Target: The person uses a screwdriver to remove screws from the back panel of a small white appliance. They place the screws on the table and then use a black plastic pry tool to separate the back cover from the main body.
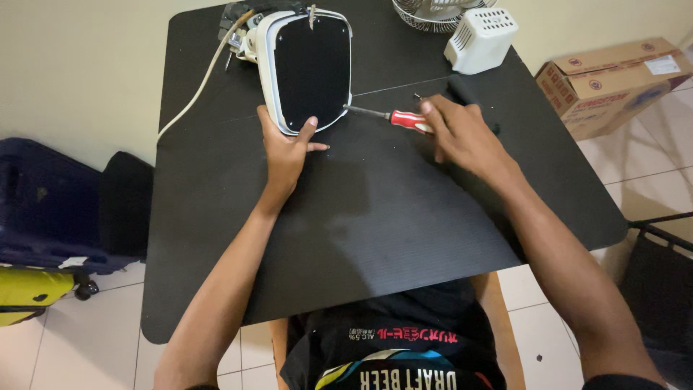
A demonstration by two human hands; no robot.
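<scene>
A black table (375,217) fills the scene, standing on a pale tiled floor (635,166), with a dark suitcase (43,209) off to the left and a cardboard box (613,83) at the far right. On the far side of the table lies a white appliance base (307,68) with a flat black underside facing up, its pale cord (202,87) trailing off the left edge. A white vented housing (480,40) and part of a wire fan grille (433,14) sit at the far right corner.

The person's left hand (285,152) braces the near edge of the appliance base, fingers spread against its rim, steadying rather than gripping it. The right hand (462,133) is closed around a red-handled screwdriver (393,118), whose shaft lies nearly level, its tip meeting the base's near right edge.

The work appears to be at the fastening stage, with the tool being brought to a point on the rim; whether a screw sits there cannot be told. The next move would likely call for seating the tip squarely and holding the base firm against any twist.
</scene>
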